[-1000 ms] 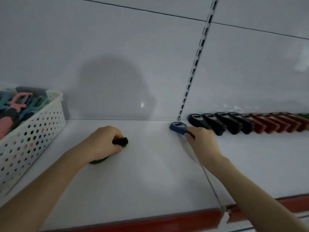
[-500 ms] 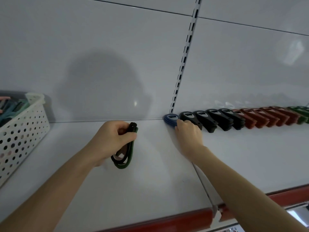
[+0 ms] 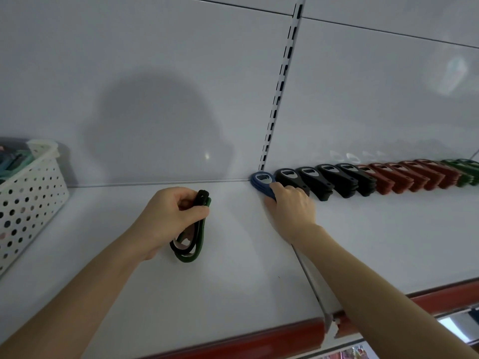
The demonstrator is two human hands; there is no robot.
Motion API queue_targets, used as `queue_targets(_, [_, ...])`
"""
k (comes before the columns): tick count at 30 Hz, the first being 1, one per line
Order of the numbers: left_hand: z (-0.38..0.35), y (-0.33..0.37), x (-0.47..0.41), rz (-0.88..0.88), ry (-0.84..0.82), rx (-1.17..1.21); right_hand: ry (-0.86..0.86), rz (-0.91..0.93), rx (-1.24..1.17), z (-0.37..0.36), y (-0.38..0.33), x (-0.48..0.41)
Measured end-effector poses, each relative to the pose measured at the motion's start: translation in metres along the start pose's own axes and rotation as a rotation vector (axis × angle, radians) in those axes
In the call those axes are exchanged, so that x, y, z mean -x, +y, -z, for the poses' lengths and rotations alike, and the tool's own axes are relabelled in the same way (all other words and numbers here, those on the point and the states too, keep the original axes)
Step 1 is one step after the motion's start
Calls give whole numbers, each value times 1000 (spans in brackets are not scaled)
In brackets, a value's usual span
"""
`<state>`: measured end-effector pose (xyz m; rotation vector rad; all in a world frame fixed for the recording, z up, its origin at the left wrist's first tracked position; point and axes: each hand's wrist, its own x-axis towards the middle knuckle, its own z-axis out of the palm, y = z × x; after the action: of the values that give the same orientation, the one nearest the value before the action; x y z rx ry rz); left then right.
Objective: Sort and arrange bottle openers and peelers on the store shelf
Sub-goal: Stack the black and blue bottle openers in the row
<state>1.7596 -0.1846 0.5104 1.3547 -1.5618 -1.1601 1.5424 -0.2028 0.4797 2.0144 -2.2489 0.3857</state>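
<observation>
A row of bottle openers leans along the shelf's back wall: black ones point(image 3: 337, 181), then red ones point(image 3: 404, 177), then green ones point(image 3: 466, 171) at the far right. At the row's left end lies a blue bottle opener point(image 3: 261, 181), and my right hand point(image 3: 291, 203) grips its handle. My left hand point(image 3: 171, 216) holds a small bunch of black and green bottle openers point(image 3: 193, 242) by their handles, heads hanging down just above the white shelf point(image 3: 233, 294).
A white perforated basket point(image 3: 28, 195) with more coloured tools stands at the far left of the shelf. A slotted upright point(image 3: 278, 86) runs up the back wall behind the blue opener. The shelf's red front edge point(image 3: 259, 338) lies near me.
My right hand has pushed the blue opener back against the wall, beside the black ones. My left hand has lifted its black and green openers off the shelf, and they now hang upright.
</observation>
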Motion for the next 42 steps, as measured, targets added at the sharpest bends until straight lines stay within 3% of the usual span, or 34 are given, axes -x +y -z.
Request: queue_targets(42, [-1,-7,-1,-9,-5,34,6,2,64,-5,6,-2])
